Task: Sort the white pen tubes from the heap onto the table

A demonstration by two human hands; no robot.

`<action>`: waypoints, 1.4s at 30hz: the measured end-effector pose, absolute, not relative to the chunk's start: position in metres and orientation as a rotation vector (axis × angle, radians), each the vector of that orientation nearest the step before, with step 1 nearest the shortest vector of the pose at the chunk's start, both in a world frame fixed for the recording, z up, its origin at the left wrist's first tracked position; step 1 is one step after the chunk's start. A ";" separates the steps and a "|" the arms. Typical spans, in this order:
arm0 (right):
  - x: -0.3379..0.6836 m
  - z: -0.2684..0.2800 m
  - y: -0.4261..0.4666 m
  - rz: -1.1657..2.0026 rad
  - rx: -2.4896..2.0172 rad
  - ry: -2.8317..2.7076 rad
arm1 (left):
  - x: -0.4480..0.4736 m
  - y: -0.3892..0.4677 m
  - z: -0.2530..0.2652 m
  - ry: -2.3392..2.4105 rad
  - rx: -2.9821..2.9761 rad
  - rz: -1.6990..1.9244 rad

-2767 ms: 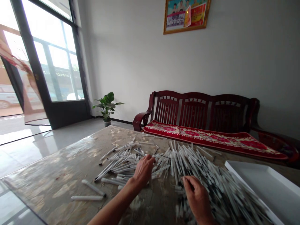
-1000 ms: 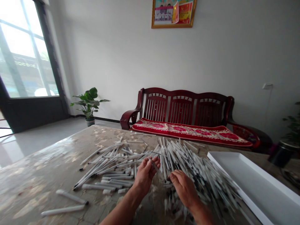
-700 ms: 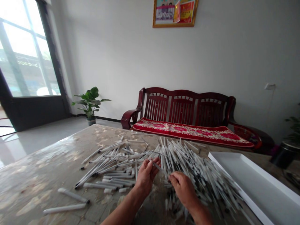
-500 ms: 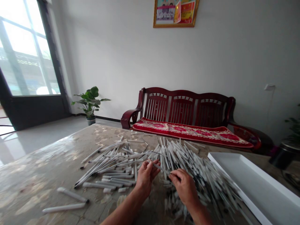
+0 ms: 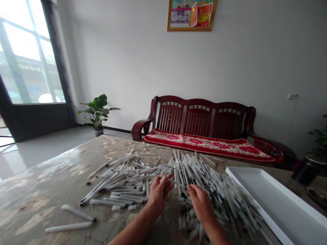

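Observation:
A slim whitish pen [image 5: 176, 183] slants between my two hands above the table. My left hand [image 5: 158, 194] is closed round its left end, thumb on top. At the pen's right end, my right hand [image 5: 202, 204] has its fingers pinched together; what lies right at the fingertips is hard to make out. Beneath and beyond the hands spreads a heap of similar white pens [image 5: 191, 166], some with dark ends. On the left, a looser group of pens [image 5: 127, 196] lies with short white caps [image 5: 132, 207] in front. More short pieces [image 5: 186, 217] lie below my right hand.
A shallow white tray [image 5: 258, 197] stands at the table's right side. Two separate pens [image 5: 68, 226] lie on the patterned tabletop [image 5: 33, 190] at left. Behind the table is a dark red wooden bench [image 5: 198, 117], with a potted plant [image 5: 98, 110] to its left.
My right hand has shifted slightly, its fingers now straighter and closer together at the pen's right end. My left hand holds the pen in almost the same place.

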State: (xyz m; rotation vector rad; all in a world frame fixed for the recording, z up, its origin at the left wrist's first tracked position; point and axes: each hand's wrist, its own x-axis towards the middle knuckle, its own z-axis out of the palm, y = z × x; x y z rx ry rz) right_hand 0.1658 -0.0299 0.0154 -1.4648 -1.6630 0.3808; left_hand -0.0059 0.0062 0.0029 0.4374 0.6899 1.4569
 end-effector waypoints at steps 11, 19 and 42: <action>0.169 0.014 -0.029 0.421 -1.508 -1.609 | -0.003 0.003 0.002 0.652 0.463 1.456; 0.169 0.016 -0.029 0.402 -1.456 -1.595 | -0.003 0.003 0.003 0.666 0.450 1.468; 0.169 0.012 -0.028 0.153 -1.487 -1.706 | -0.001 0.004 -0.001 0.747 0.420 1.494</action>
